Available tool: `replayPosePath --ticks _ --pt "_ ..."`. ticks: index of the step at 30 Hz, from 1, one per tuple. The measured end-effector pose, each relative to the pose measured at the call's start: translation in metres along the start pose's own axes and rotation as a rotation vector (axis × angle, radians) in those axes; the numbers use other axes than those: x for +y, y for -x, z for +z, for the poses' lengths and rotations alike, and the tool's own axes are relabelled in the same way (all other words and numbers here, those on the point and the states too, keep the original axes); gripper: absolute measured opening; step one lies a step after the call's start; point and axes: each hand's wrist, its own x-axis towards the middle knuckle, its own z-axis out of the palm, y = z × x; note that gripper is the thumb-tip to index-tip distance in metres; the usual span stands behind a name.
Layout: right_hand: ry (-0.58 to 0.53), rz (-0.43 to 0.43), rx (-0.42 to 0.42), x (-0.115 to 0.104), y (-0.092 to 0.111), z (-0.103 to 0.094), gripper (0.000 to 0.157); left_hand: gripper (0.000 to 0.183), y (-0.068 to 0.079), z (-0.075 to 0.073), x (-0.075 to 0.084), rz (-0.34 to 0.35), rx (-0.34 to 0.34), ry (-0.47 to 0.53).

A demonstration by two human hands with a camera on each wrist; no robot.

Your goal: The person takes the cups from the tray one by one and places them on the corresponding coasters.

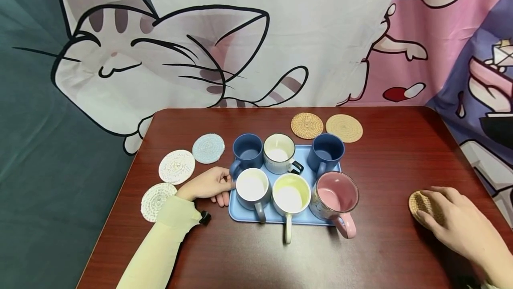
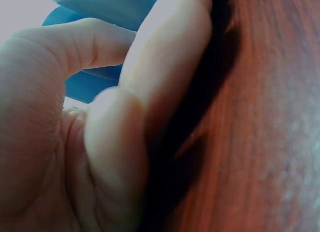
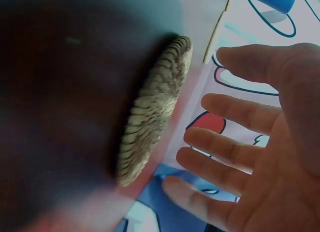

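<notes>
My left hand (image 1: pixel 211 185) grips the left edge of a light blue tray (image 1: pixel 244 216), thumb and index finger at its rim. In the left wrist view, the thumb (image 2: pixel 107 40) and fingers are seen close up against the blue edge. Several mugs stand on the tray: two dark blue mugs (image 1: pixel 247 147), a cream mug with a black handle (image 1: pixel 274 162), a grey mug (image 1: pixel 250 200), a pale yellow mug (image 1: pixel 291 206) and a pink mug (image 1: pixel 334 191). My right hand (image 1: pixel 461 222) hovers over a woven straw coaster (image 3: pixel 155 112), its fingers spread and apart from it.
Three crocheted coasters, one pale blue (image 1: pixel 208 148), one white (image 1: pixel 176 166) and one cream (image 1: pixel 154 202), lie left of the tray. Behind it lie two straw coasters (image 1: pixel 306 125). The brown table (image 1: pixel 392 155) meets a printed cloth (image 1: pixel 340 35) at the back.
</notes>
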Motion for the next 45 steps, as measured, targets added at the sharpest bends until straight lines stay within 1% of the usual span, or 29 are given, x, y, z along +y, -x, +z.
replayPosePath --ticks 4,7,11,16,24,32,37,45 --pt "-0.020 -0.002 0.016 -0.001 0.017 0.003 0.049 0.026 0.000 0.000 0.002 0.000 -0.005 0.003" --pt "-0.023 -0.010 0.019 -0.001 0.024 0.006 0.045 0.026 0.001 0.000 0.003 0.000 -0.005 0.006" --pt "-0.033 -0.019 0.024 0.000 0.027 0.008 0.046 0.027 0.001 0.000 0.002 -0.007 -0.001 0.008" --pt "-0.036 -0.062 0.057 0.002 0.025 0.010 0.044 0.029 0.001 0.000 0.002 -0.006 -0.001 0.003" --pt "-0.013 -0.100 0.069 0.000 0.017 0.012 0.043 0.028 0.000 0.000 0.001 0.006 -0.003 0.000" --pt "-0.004 -0.125 0.048 0.001 0.004 0.013 0.049 0.028 0.001 0.000 0.002 0.000 0.000 0.001" --pt "0.000 -0.153 0.040 0.002 -0.007 0.015 0.051 0.029 0.002 0.000 0.003 0.001 0.002 -0.003" --pt "0.010 -0.188 0.022 0.001 -0.030 0.017 0.052 0.028 0.002 0.000 0.003 0.002 0.006 -0.002"
